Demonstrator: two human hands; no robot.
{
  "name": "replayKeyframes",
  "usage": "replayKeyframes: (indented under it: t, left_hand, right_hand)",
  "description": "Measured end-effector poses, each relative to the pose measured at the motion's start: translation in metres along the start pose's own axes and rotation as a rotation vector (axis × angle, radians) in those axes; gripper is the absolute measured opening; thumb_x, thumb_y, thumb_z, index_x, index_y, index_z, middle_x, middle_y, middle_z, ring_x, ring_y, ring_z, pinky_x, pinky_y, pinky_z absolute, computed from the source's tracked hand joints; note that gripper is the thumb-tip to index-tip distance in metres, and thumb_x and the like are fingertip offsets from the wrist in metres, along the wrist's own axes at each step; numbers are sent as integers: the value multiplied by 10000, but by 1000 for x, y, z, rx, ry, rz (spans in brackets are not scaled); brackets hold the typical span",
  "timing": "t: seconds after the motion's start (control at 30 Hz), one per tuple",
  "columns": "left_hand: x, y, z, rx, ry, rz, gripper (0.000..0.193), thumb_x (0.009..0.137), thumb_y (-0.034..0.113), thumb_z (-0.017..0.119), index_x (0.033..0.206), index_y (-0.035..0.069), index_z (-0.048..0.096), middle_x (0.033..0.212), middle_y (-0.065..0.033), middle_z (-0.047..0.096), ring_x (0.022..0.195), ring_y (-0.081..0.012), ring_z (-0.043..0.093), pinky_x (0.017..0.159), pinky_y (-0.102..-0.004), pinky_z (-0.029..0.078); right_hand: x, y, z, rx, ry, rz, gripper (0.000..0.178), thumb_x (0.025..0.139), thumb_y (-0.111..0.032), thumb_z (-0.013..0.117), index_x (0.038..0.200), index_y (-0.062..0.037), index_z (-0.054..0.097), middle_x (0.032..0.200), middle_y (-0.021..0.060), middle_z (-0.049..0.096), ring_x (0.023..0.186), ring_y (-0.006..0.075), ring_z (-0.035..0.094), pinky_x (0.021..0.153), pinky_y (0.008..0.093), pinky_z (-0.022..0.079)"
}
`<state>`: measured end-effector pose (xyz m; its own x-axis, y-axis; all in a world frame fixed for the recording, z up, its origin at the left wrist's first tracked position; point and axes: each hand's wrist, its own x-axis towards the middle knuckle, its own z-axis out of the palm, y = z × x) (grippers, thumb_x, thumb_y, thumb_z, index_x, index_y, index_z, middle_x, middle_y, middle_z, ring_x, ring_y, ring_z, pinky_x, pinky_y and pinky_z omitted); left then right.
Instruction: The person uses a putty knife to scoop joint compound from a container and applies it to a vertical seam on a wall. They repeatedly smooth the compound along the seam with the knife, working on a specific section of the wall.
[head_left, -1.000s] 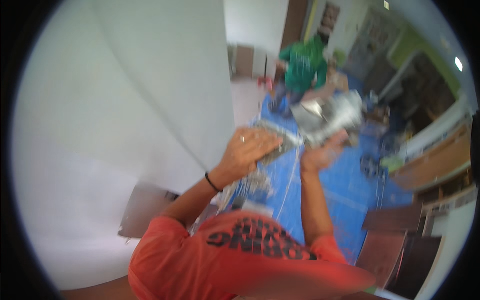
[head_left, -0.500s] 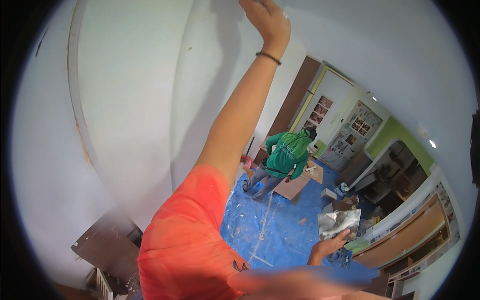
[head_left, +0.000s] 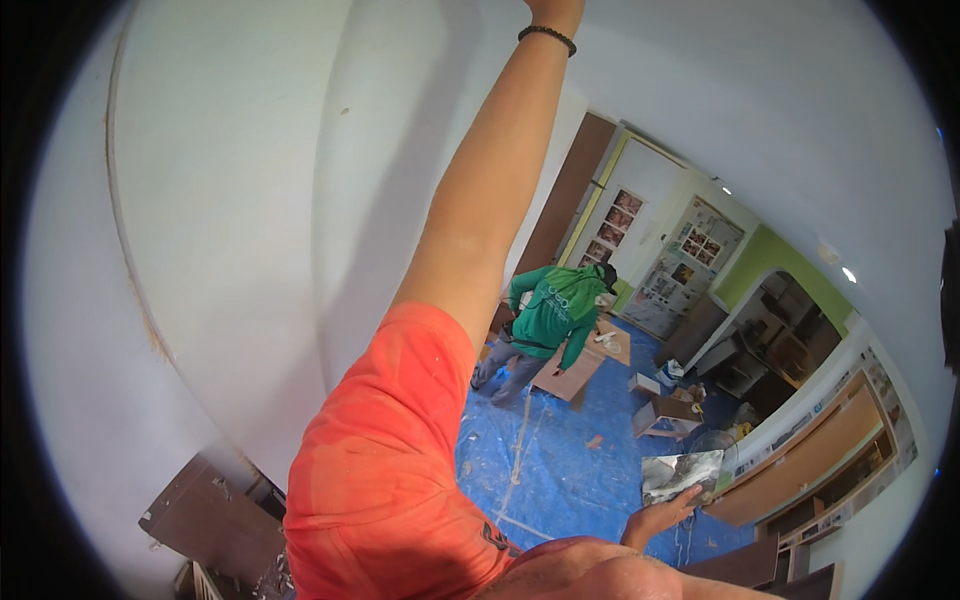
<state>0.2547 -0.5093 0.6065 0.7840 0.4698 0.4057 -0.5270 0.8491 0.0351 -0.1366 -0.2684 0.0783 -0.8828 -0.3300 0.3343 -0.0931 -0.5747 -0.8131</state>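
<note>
My left arm in an orange sleeve stretches up along the pale wall [head_left: 240, 200]. Only the wrist and the base of my left hand [head_left: 555, 10] show at the top edge, below them a dark bead bracelet [head_left: 547, 38]. Its fingers, and anything in them, are cut off. Low on the right, my right hand [head_left: 668, 516] holds a thin rectangular plate [head_left: 682, 474] with a shiny, grey-and-white smeared face. The fingers lie at its lower edge, and the plate is tilted.
A person in a green jacket [head_left: 556, 315] stands by a brown board [head_left: 572, 378]. Blue plastic sheeting [head_left: 570, 470] covers the floor. Boxes [head_left: 668, 416] and bags lie farther right. At lower left stands a dark brown cabinet piece [head_left: 210, 515]; an orange-brown wooden unit [head_left: 805, 460] runs along the right.
My left hand has gone higher, its fingers passing out of the top of the picture. The plate in my right hand sits slightly lower. The whole view has shifted a little.
</note>
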Motion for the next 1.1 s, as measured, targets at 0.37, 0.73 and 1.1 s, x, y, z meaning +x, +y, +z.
replayKeyframes:
  t: [0.37, 0.73, 1.1]
  left_hand:
    - [-74, 55, 20, -95, -209, 189, 702, 1001, 53, 496, 1571, -117, 122, 1616, -332, 184, 1490, -438, 230, 1224, -508, 216]
    - [24, 11, -9, 22, -21, 159, 528, 1108, 165, 318, 1526, -144, 230, 1541, -330, 320, 1435, -452, 301, 1197, -526, 247]
    - [45, 15, 8, 35, 4, 136, 560, 1106, 175, 326, 1538, -150, 180, 1557, -358, 252, 1428, -490, 269, 1195, -545, 228]
  right_hand:
    - [-13, -5, 20, -23, 80, 63, 757, 1061, -502, 483, 1531, 65, 310, 1543, 246, 378, 1384, 349, 462, 1112, 458, 436]
    - [-13, -12, 20, -1, 18, 89, 810, 1040, -532, 511, 1536, 71, 293, 1540, 249, 377, 1377, 346, 468, 1110, 453, 434]
    - [-19, -23, 23, -24, 53, 88, 812, 1039, -524, 515, 1526, 87, 297, 1549, 260, 364, 1398, 355, 445, 1109, 464, 423]
